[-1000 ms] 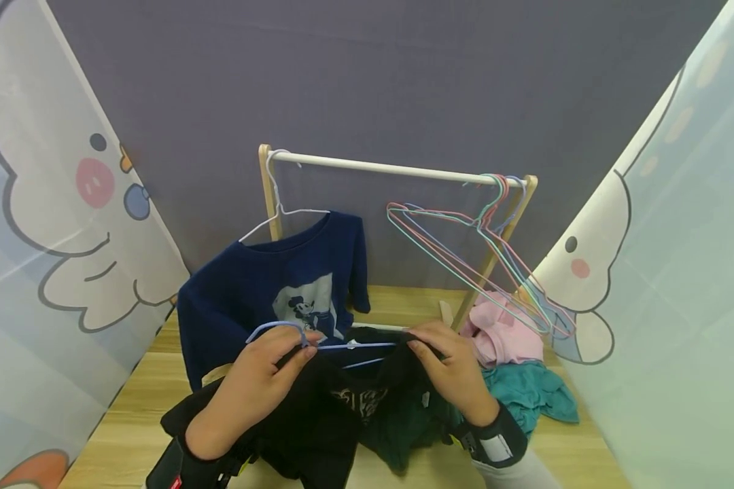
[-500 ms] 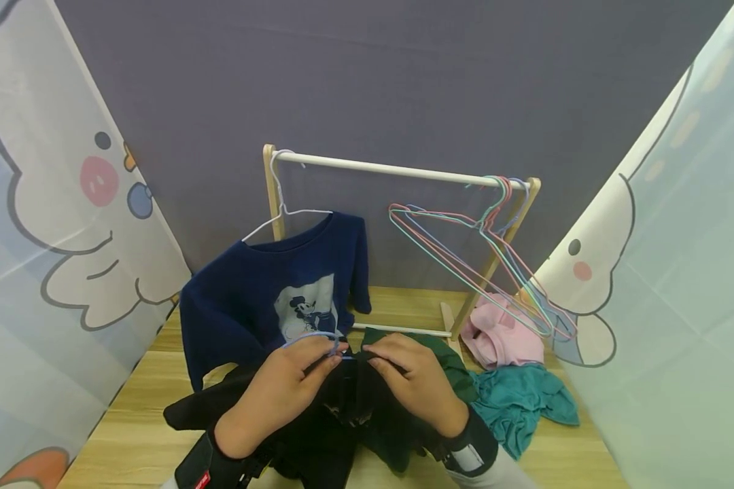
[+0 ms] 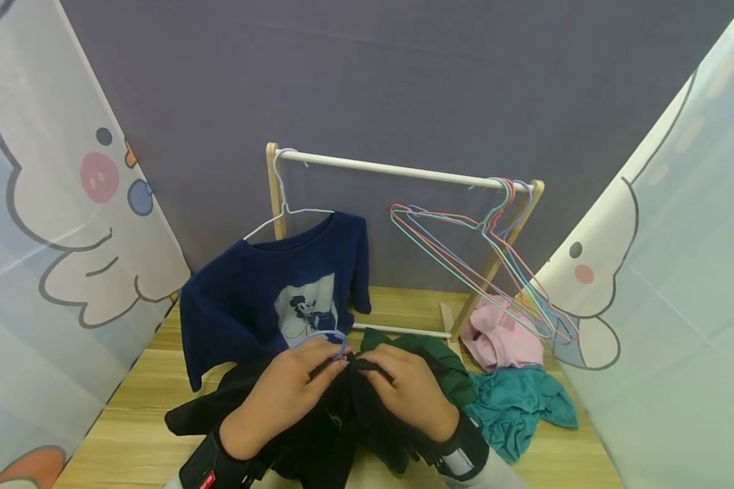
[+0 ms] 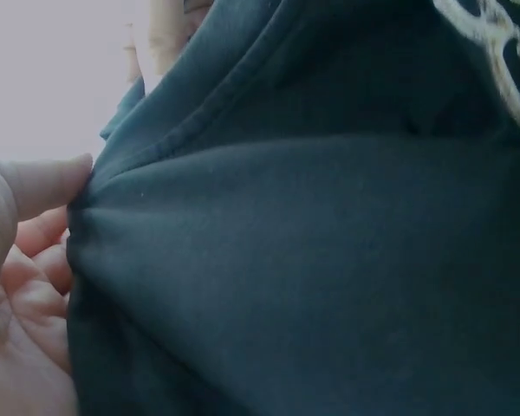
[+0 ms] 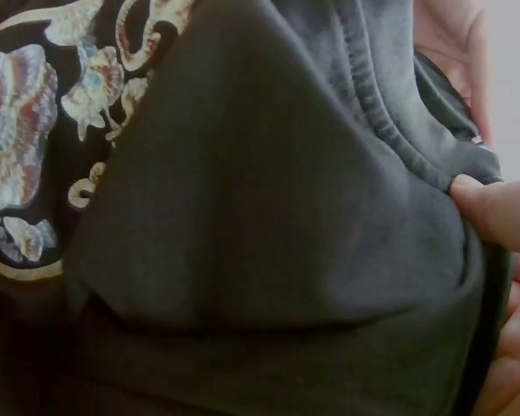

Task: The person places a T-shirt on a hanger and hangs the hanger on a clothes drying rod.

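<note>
Right hand: your right hand (image 3: 412,384) grips the black cloth shirt (image 3: 321,448), bunched beneath your fingers, by its neckline.
Left hand: your left hand (image 3: 290,384) pinches the slim pale-blue hanger (image 3: 329,333).
Hanger: nearer left, hook arching just above those fingertips; hidden arms leave its long axis untellable.
Print: gold shell-like motif (image 5: 17,130), plain by right wrist, barely visible from head.
Beyond fingers: navy long-sleeved shirt (image 3: 232,319) hangs.

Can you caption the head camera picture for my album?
Two hands hold a black top in front of a navy sweater hanging from a white rail.
</note>
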Motion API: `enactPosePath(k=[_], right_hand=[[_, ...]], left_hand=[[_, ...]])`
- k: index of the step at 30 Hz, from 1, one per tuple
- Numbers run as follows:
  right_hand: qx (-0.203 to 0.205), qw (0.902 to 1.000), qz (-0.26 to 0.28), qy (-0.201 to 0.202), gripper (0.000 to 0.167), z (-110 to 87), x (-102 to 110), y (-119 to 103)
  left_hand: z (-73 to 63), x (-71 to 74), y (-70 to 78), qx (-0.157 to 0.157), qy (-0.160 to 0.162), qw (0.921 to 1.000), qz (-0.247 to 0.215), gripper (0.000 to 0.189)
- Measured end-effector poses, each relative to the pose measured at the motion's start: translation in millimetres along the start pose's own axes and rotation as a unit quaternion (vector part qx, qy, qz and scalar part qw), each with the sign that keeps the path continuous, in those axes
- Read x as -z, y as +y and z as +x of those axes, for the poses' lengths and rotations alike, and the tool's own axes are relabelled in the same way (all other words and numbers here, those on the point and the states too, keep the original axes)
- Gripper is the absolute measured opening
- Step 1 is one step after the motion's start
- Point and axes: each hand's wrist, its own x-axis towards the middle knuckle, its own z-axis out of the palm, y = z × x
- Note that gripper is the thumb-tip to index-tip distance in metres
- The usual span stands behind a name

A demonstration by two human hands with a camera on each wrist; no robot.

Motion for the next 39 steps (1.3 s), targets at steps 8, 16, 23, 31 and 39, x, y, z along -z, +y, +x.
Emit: enactPosePath(k=[8, 16, 23, 31, 39], right_hand=[[-0.013, 0.9995, 0.002, 0.029, 0.023, -2.4, 2, 7], [-0.048, 0.9975, 0.008, 0.051, 0.025, -3.0, 13, 10], [-0.048, 0.9965, 0.008, 0.068, 0.028, -5.1, 19, 13], [-0.052, 0.9956, 0.014, 0.077, 0.027, -10.6, 22, 15], [-0.087, 0.9934, 0.019, 0.072, 0.027, -15.0, 25, 15]], left_hand=[[-7.9, 6.7, -10.9, 0.038, -0.001, 0.9985, 0.040, 0.021], [-14.3, 20.8, -19.7, 0.038, 0.010, 0.9972, 0.063, 0.022], [-17.4, 28.9, -22.7, 0.051, -0.016, 0.9943, 0.093, 0.027], [-24.5, 34.5, -30.8, 0.058, -0.039, 0.9881, 0.136, 0.035], [-26.5, 32.2, -37.6, 0.004, -0.020, 0.9841, 0.177, 0.042]])
